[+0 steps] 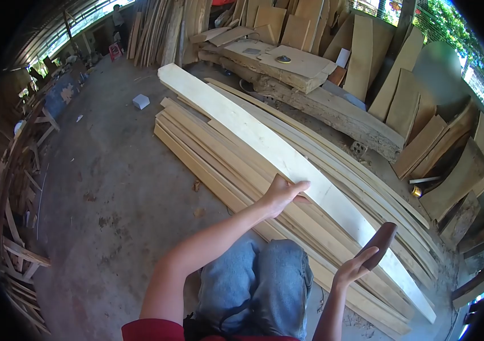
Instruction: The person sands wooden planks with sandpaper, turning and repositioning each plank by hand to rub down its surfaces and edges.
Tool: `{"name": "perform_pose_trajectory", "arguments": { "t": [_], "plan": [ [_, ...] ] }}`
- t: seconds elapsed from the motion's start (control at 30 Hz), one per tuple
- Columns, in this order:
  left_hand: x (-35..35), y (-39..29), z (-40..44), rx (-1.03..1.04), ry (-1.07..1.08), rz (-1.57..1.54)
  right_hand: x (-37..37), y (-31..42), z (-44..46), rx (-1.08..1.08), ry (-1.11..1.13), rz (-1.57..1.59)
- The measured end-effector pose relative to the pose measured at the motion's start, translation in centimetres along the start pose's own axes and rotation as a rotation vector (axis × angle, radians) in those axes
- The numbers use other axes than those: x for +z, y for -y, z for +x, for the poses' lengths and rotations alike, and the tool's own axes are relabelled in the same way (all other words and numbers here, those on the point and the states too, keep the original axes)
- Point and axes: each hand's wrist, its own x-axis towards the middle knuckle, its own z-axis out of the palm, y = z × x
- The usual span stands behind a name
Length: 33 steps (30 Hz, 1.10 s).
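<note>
A long, pale, smooth plank (242, 126) lies at a slant on top of a stack of boards (191, 133) in front of my knees. My left hand (280, 196) is closed on the plank's near edge, its thumb on the upper face and its fingers curled out of sight below. In my right hand (357, 267) is a dark brown oblong block (382, 243), tilted over the plank's near end. The fingers of that hand are mostly hidden behind the block. Whether the block touches the plank I cannot tell.
Behind the stack, a thick rough slab (327, 108) bears a flat board with a round dark disc (283, 59). Many boards (361, 57) lean along the wall. A white box (141, 102) sits on the concrete floor (100, 170). Far back stands a person (119, 23).
</note>
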Motion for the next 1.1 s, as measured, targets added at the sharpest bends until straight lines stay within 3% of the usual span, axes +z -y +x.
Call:
{"name": "perform_pose_trajectory", "arguments": {
  "t": [0.13,0.17,0.27,0.4,0.43,0.5,0.6,0.67,0.73,0.83,0.87,0.93,0.97,1.0,1.1],
  "plan": [
    [0.1,-0.2,-0.1,0.013,-0.012,-0.022,1.1,1.2,0.1,-0.141,0.123,-0.059],
    [0.2,-0.1,-0.1,0.008,-0.016,-0.022,1.7,0.5,0.4,-0.271,0.135,-0.155],
    [0.2,0.0,-0.2,-0.01,-0.027,-0.053,4.9,2.5,0.9,-0.397,0.324,0.061],
    [0.1,-0.1,-0.4,0.0,-0.052,-0.013,8.2,5.0,0.7,-0.57,0.606,-0.259],
    [-0.6,0.1,-0.1,-0.061,0.028,0.055,9.2,4.9,0.4,-0.562,0.692,-0.23],
    [-0.6,-0.4,-0.1,-0.128,-0.009,0.169,10.4,4.0,0.0,-0.574,0.747,-0.271],
    [-1.1,0.2,0.2,-0.118,-0.008,0.101,10.2,3.5,0.6,-0.524,0.901,-0.264],
    [-1.3,0.7,0.3,-0.147,0.011,0.068,9.0,3.0,0.9,-0.536,0.908,-0.32],
    [-1.1,1.3,0.4,-0.029,-0.101,-0.016,6.8,2.0,1.4,-0.547,0.884,-0.443],
    [-1.0,0.6,0.2,-0.081,-0.065,-0.038,1.2,-0.8,3.9,-0.386,0.772,-0.545],
    [-0.9,0.5,0.2,-0.078,-0.054,-0.041,-0.8,-1.7,5.2,-0.268,0.713,-0.466],
    [-0.8,0.3,0.1,-0.077,-0.046,-0.046,-6.0,-4.4,7.4,-0.122,0.571,-0.656],
    [-0.7,0.3,0.1,-0.076,-0.038,-0.046,-8.5,-6.1,8.4,0.079,0.499,-0.672],
    [-0.7,0.3,0.2,-0.078,-0.037,-0.051,-10.7,-8.4,9.1,-0.099,0.43,-0.711],
    [-0.7,0.4,0.5,-0.052,-0.042,-0.043,-10.5,-8.8,9.0,0.023,0.325,-0.843]
  ]
}}
